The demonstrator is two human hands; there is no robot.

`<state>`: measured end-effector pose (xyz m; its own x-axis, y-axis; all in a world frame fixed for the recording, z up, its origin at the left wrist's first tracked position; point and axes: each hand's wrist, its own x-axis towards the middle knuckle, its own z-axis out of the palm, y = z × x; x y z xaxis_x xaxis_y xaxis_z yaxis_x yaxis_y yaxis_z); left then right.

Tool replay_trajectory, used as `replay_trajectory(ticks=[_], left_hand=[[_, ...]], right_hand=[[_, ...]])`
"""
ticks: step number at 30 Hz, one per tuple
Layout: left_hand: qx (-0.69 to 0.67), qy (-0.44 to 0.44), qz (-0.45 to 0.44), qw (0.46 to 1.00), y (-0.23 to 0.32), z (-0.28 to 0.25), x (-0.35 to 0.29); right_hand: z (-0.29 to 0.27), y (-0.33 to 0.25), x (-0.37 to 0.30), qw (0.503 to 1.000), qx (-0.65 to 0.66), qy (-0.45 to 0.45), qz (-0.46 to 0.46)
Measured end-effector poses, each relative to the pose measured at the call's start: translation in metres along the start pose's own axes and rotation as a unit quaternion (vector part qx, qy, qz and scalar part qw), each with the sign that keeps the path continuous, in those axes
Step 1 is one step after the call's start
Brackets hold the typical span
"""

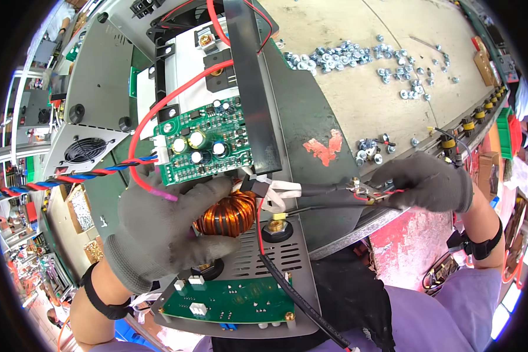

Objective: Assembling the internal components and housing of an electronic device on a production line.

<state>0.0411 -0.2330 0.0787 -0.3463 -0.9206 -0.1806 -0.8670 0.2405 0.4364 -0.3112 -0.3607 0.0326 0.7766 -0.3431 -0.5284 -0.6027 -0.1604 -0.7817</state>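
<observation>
My left hand (149,220), in a grey glove, has its thumb and fingers around a copper-wound coil (229,215) on the open unit. At the bench edge, my gloved right hand (425,183) pinches thin red and black wires (381,195). Beside its fingertips is a metal terminal (355,185) on a thick black cable (322,189) that runs back toward the coil. A white tie or strap (284,190) loops near the coil. A green circuit board (208,141) with capacitors stands behind the left hand, and a loose red wire (158,108) hangs over that hand.
A grey metal panel (287,243) with slots and a brass terminal lies below the coil, carrying another green board (234,299). Many loose nuts and bolts (340,56) are spread over the far bench. Grey casings with fans (85,149) stand left. A twisted cable (70,179) crosses there.
</observation>
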Motion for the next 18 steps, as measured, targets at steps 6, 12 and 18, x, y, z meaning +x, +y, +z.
replay_trajectory(ticks=[6,12,18], left_hand=[[0.007,-0.004,-0.004,1.000,0.002,0.001,-0.001],[0.032,0.020,0.050,0.998,0.003,0.001,0.000],[0.044,0.002,-0.013,0.999,0.003,0.003,-0.003]], right_hand=[[-0.039,0.026,-0.003,0.741,-0.645,0.174,0.062],[-0.035,-0.021,-0.020,0.791,-0.570,0.221,0.026],[0.039,-0.079,-0.007,0.890,-0.413,0.158,-0.111]])
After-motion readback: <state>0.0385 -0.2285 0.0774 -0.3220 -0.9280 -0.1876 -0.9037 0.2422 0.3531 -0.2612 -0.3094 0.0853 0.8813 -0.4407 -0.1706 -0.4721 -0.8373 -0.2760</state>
